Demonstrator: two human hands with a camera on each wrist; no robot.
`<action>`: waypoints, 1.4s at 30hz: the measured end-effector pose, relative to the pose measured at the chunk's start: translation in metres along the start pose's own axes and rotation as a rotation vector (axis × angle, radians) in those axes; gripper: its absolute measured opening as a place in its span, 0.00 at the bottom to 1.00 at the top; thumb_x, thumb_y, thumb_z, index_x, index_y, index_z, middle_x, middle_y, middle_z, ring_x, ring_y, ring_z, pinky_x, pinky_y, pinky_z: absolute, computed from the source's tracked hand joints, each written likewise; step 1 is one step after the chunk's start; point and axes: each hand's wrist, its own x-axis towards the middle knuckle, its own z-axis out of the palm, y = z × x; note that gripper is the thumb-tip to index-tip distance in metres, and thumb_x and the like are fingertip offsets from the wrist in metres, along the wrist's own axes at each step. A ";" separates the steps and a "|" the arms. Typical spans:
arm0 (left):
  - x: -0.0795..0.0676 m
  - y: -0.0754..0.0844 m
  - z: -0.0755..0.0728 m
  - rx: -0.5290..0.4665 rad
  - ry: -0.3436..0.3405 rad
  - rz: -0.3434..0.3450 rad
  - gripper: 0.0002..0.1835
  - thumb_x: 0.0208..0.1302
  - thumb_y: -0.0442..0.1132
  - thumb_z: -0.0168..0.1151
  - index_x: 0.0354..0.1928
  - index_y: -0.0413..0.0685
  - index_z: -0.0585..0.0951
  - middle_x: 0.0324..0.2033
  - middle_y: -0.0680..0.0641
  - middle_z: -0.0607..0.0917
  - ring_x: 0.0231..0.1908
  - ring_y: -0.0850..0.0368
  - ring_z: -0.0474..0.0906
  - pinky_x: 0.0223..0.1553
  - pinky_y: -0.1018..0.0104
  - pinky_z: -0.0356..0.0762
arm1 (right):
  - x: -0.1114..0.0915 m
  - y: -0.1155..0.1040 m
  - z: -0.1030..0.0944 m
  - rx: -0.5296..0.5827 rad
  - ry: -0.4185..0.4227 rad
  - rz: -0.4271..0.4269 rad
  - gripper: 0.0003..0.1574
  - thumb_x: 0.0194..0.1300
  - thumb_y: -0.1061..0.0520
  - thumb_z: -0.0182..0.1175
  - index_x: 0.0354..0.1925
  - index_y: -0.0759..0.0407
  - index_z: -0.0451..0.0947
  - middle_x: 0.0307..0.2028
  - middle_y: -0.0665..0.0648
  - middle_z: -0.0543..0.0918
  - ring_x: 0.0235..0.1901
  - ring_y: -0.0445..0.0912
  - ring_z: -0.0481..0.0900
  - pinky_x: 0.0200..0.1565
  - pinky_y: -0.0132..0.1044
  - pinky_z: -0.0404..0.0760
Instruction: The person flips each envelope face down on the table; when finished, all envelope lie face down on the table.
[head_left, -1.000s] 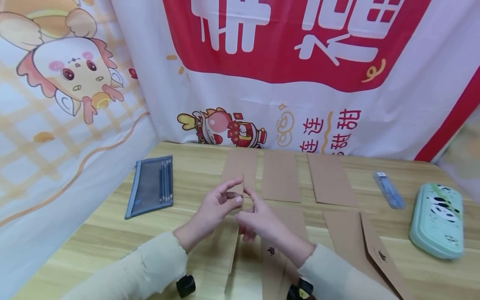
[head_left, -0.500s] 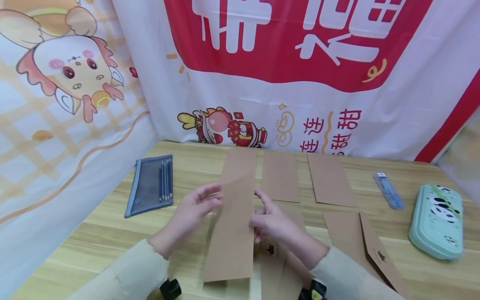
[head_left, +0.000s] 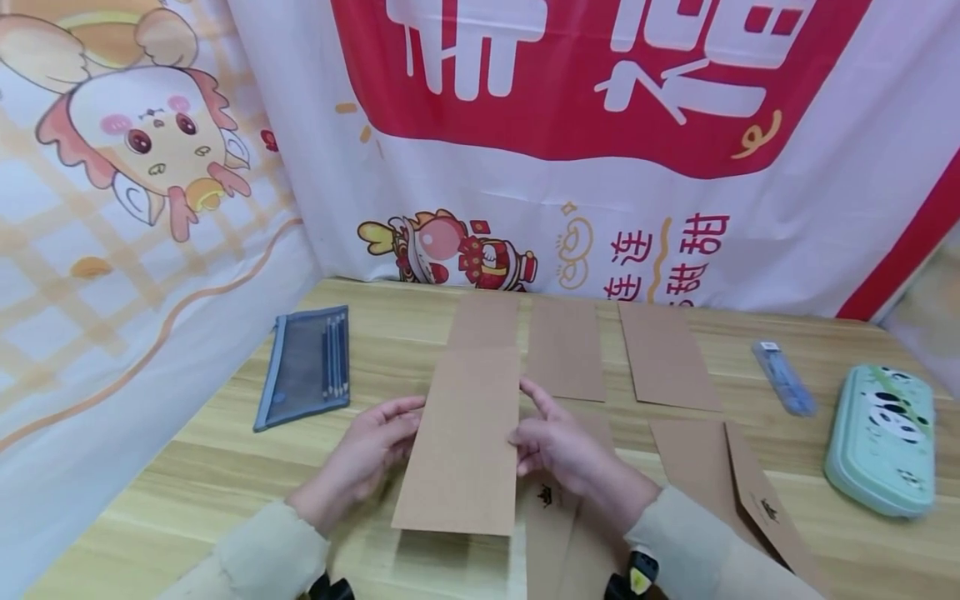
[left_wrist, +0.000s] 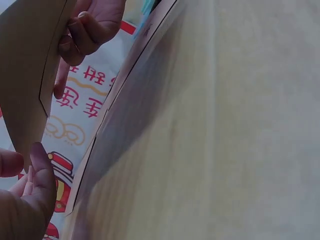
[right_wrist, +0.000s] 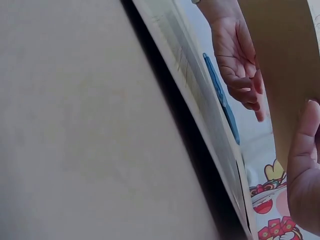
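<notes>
A brown kraft paper envelope (head_left: 465,442) is held above the table in the head view, its plain face up and its near end raised off the wood. My left hand (head_left: 363,458) grips its left edge between thumb and fingers. On the opposite edge my right hand (head_left: 566,450) pinches it, with the index finger stretched along the side. From below, the left wrist view shows a seam line on the envelope (left_wrist: 30,65), and the right hand (left_wrist: 92,30) at its far edge. The right wrist view shows the right thumb (right_wrist: 306,130) against the paper.
Three brown envelopes (head_left: 566,350) lie in a row at the back. Under my right forearm is another (head_left: 551,542), and one with a raised flap (head_left: 701,467) lies to the right. A mesh pencil pouch (head_left: 300,367), a blue packet (head_left: 783,379) and a mint panda case (head_left: 881,442) flank them.
The envelope has turned from edge-on to lying nearly flat, its broad face up. My hands have moved apart from close together near its top to its two long sides.
</notes>
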 end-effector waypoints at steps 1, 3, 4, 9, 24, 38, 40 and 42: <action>0.000 0.000 0.001 -0.002 0.000 0.005 0.24 0.63 0.27 0.50 0.61 0.26 0.62 0.36 0.54 0.83 0.35 0.63 0.79 0.37 0.72 0.78 | 0.000 0.000 0.000 0.000 -0.004 0.002 0.57 0.53 0.69 0.51 0.73 0.51 0.32 0.19 0.51 0.74 0.17 0.40 0.72 0.23 0.28 0.77; 0.000 0.000 0.002 -0.005 -0.005 0.014 0.24 0.63 0.27 0.49 0.61 0.26 0.62 0.36 0.54 0.83 0.34 0.63 0.79 0.36 0.73 0.78 | 0.001 0.000 0.000 -0.002 -0.007 0.008 0.57 0.53 0.69 0.51 0.73 0.50 0.32 0.20 0.51 0.74 0.17 0.40 0.72 0.23 0.28 0.77; 0.000 0.001 0.002 -0.004 -0.006 0.016 0.25 0.63 0.27 0.49 0.61 0.26 0.62 0.36 0.54 0.83 0.34 0.63 0.79 0.36 0.73 0.78 | 0.001 0.000 0.000 -0.005 -0.009 0.010 0.57 0.53 0.69 0.51 0.73 0.50 0.32 0.20 0.51 0.74 0.17 0.40 0.72 0.23 0.28 0.77; -0.001 0.003 0.002 0.004 -0.003 0.007 0.24 0.64 0.28 0.48 0.61 0.27 0.62 0.34 0.54 0.83 0.33 0.62 0.79 0.35 0.71 0.78 | 0.002 0.000 -0.001 -0.021 -0.003 0.027 0.58 0.53 0.70 0.51 0.73 0.50 0.32 0.20 0.52 0.73 0.18 0.40 0.72 0.23 0.29 0.77; -0.002 0.003 -0.006 0.140 -0.049 -0.026 0.25 0.60 0.26 0.53 0.60 0.27 0.64 0.33 0.52 0.82 0.32 0.62 0.78 0.35 0.71 0.78 | 0.001 0.000 0.004 -0.192 -0.006 0.129 0.58 0.57 0.70 0.54 0.72 0.58 0.27 0.19 0.55 0.74 0.18 0.44 0.74 0.25 0.32 0.81; -0.006 0.000 -0.011 0.374 -0.135 -0.072 0.30 0.51 0.22 0.58 0.59 0.26 0.65 0.33 0.48 0.77 0.33 0.60 0.74 0.39 0.70 0.80 | 0.003 0.009 0.015 -0.393 0.000 0.275 0.60 0.56 0.71 0.58 0.67 0.74 0.23 0.15 0.58 0.77 0.13 0.42 0.75 0.19 0.31 0.80; -0.007 0.000 -0.011 0.403 -0.132 -0.063 0.29 0.51 0.22 0.58 0.59 0.25 0.66 0.32 0.47 0.77 0.33 0.60 0.74 0.38 0.71 0.79 | 0.004 0.011 0.015 -0.414 -0.010 0.284 0.60 0.56 0.70 0.59 0.67 0.75 0.23 0.14 0.58 0.77 0.12 0.42 0.75 0.18 0.31 0.79; -0.007 -0.001 -0.011 0.427 -0.124 -0.059 0.29 0.50 0.22 0.58 0.58 0.26 0.67 0.32 0.46 0.77 0.32 0.60 0.73 0.36 0.72 0.79 | 0.004 0.011 0.015 -0.426 -0.022 0.289 0.60 0.57 0.69 0.59 0.67 0.74 0.23 0.14 0.58 0.78 0.11 0.42 0.76 0.16 0.31 0.78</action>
